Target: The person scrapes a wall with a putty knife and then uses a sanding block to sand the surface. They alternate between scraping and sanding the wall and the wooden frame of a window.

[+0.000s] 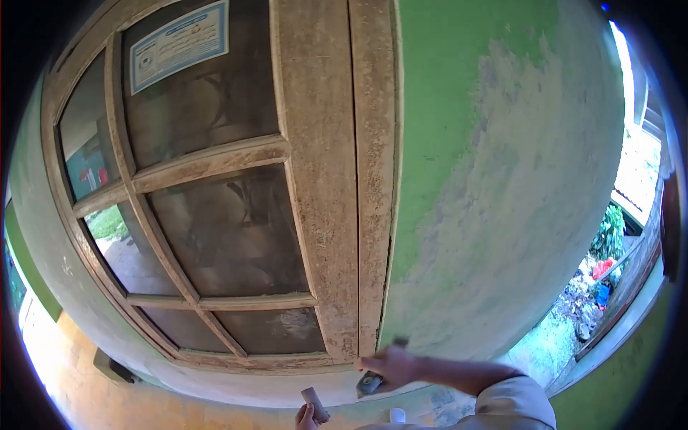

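Note:
Low at the bottom edge, my left hand (307, 417) has its fingers wrapped round a short grey-brown cylinder (315, 404), which tilts up and to the left. My right hand (395, 367) is closed on a dark hand tool (370, 384), close to the foot of the wall (516, 186) beside the window frame. One grey end of the tool sticks out below the fist, and a blurred dark end shows above it. Motion blur and my fingers hide the tool's kind. The wall's green paint gives way to a large bare grey patch.
A weathered wooden window frame (319, 179) with several dark panes fills the left, and a printed notice (179, 46) is stuck on one pane. Below runs a tan floor (193, 408). A dark box-like object (113, 367) sits low left. Rubbish and plants (591, 294) lie outside at right.

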`<state>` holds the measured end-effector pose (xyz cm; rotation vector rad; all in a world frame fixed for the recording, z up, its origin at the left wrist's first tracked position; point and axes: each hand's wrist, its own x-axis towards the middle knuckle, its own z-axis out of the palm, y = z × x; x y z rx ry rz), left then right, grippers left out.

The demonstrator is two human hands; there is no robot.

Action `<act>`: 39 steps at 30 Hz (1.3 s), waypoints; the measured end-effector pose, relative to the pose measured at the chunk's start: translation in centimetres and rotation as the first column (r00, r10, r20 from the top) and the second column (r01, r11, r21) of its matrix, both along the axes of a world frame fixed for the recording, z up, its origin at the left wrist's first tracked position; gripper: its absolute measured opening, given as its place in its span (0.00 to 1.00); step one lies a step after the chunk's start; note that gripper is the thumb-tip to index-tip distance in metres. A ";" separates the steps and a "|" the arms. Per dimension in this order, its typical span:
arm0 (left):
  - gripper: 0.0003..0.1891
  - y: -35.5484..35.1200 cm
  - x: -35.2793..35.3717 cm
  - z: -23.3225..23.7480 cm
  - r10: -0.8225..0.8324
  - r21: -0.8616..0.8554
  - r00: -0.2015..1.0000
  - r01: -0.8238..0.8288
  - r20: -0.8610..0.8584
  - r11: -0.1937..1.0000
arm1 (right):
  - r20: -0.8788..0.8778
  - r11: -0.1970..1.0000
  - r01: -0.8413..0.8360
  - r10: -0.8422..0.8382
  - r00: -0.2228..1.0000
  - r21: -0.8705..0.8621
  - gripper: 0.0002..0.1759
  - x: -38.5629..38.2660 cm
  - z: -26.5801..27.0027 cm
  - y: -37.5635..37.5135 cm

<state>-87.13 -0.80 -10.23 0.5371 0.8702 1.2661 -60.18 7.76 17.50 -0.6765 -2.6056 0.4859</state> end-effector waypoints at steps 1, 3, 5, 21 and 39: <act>0.14 -0.2 0.6 1.1 0.064 -0.029 0.998 -0.064 0.011 0.998 | 0.048 0.977 0.091 -0.083 0.995 -0.193 0.26 -0.1 -2.7 -0.7; 0.14 0.3 0.0 -0.5 0.030 -0.069 0.999 -0.030 0.009 0.997 | 0.137 0.888 0.238 -0.199 0.970 -0.393 0.29 0.2 -8.9 -1.9; 0.14 0.2 -0.2 -0.5 -0.031 -0.104 0.997 0.038 0.064 0.994 | 0.180 0.820 0.335 -0.283 0.942 -0.465 0.29 1.8 -17.1 -3.2; 0.07 6.1 7.4 4.5 -0.339 -0.052 0.909 0.337 -0.240 0.940 | 0.174 0.637 0.548 -0.553 0.815 -0.543 0.24 8.6 -22.5 -11.6; 0.12 0.1 31.6 5.2 -0.585 -0.089 0.747 0.590 -0.316 0.802 | 0.166 -0.132 0.558 -0.986 0.011 -0.819 0.23 33.4 -30.8 -27.8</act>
